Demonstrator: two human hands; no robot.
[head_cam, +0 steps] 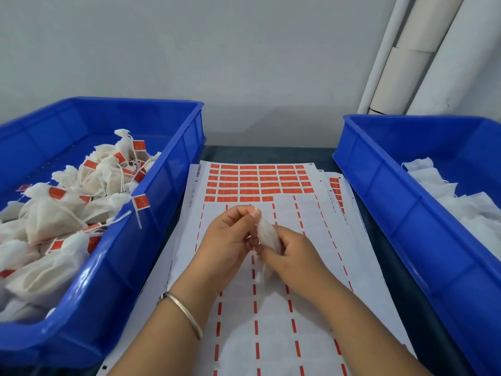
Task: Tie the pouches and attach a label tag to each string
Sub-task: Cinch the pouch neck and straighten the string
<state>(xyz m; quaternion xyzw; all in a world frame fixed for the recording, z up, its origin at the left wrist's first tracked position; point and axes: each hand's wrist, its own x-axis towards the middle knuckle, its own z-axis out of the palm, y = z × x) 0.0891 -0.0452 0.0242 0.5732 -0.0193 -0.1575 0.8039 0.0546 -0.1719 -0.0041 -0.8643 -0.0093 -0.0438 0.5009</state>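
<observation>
A: Nearest me, left hand (227, 240) and right hand (291, 249) both grip one white pouch (267, 234), held over the label sheet (260, 183).

B: I judge tying is underway; next, a red label from far rows. Finished pouches (62, 213) fill the left bin (151, 213).

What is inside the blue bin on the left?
The left blue bin holds a heap of tied white pouches, most with strings and small red label tags. The heap covers the bin's floor near the person, and whatever fills the pouches cannot be seen.
</observation>
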